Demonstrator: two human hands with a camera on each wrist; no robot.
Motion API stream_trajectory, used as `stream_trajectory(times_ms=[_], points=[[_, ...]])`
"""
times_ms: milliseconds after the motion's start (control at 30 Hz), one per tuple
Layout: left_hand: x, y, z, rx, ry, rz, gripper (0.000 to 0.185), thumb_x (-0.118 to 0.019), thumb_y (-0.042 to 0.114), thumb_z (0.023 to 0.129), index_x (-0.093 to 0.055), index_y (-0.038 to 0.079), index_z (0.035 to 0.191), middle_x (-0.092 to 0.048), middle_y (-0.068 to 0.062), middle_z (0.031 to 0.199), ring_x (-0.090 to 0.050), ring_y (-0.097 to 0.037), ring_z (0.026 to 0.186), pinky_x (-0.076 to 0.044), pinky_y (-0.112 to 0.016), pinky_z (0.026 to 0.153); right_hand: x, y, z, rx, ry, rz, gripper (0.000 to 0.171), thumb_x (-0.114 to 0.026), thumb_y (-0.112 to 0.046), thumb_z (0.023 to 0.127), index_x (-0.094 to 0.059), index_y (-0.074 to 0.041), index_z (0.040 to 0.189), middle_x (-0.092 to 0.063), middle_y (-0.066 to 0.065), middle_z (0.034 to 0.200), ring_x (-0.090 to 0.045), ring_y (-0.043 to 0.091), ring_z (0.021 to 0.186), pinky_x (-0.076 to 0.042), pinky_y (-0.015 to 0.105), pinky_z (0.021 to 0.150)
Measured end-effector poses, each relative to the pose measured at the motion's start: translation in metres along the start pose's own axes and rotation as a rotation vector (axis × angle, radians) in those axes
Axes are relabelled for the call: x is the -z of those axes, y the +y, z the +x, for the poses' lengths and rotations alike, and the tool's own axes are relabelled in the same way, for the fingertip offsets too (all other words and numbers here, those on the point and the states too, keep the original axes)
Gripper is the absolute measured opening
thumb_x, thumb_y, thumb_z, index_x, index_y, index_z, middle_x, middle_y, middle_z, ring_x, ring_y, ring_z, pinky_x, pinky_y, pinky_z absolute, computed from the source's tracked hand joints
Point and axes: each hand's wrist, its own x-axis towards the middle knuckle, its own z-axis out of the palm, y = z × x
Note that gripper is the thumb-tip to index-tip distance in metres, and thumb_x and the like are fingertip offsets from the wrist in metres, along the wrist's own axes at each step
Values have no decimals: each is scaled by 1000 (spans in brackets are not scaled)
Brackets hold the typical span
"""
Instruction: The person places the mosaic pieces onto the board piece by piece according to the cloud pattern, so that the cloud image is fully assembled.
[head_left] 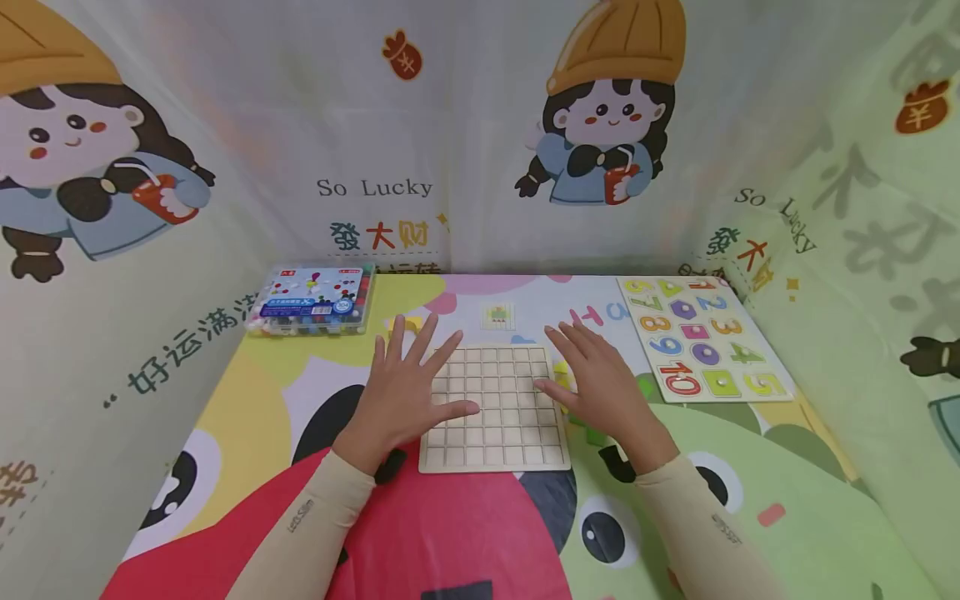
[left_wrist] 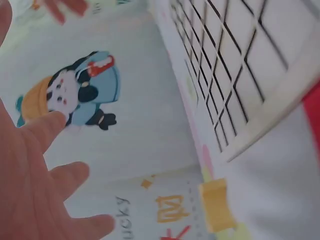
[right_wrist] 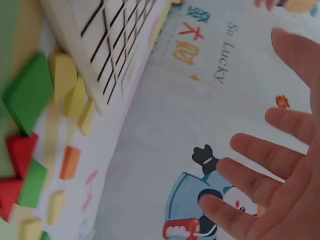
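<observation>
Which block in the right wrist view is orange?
In that view, the orange block sits just below the three clustered yellow blocks near the grid board; every other block there is red, green or yellow.

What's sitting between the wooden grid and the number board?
In the head view, the right hand and, partly hidden by it, some coloured blocks. The right wrist view shows green, red, yellow and orange ones beside the grid.
</observation>
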Motion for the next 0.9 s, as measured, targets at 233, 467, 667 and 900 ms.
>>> stream_trajectory(times_ms=[233, 467, 667, 900], points=[[-16, -22, -21, 120, -80, -215, 105, -64, 85, 81, -30, 37, 167, -24, -7, 177, -21, -49, 161, -20, -83, 120, -4, 0, -31, -137, 36, 238, 78, -79, -41, 96, -44, -16, 161, -54, 17, 157, -50, 40, 144, -49, 65, 111], [-40, -53, -24, 115, -213, -316, 112, -77, 81, 72, -38, 33, 165, -35, -9, 173, -19, -50, 161, -14, -82, 122, -8, 6, -45, -183, 42, 318, 73, -78, -41, 96, -50, -13, 157, -57, 16, 154, -51, 41, 143, -47, 66, 113], [-48, -68, -23, 86, -267, -375, 114, -88, 71, 66, -42, 32, 163, -35, -7, 173, -13, -49, 162, -9, -82, 123, -11, 10, -50, -178, 42, 334, 69, -79, -42, 96, -55, -13, 154, -62, 16, 149, -54, 40, 141, -49, 65, 111], [-48, -73, -22, 68, -307, -371, 116, -91, 68, 62, -44, 30, 162, -33, -4, 174, -8, -50, 163, -4, -81, 124, -19, 11, -49, -123, 41, 312, 68, -84, -34, 92, -59, -9, 150, -60, 17, 152, -56, 42, 139, -48, 66, 111]])
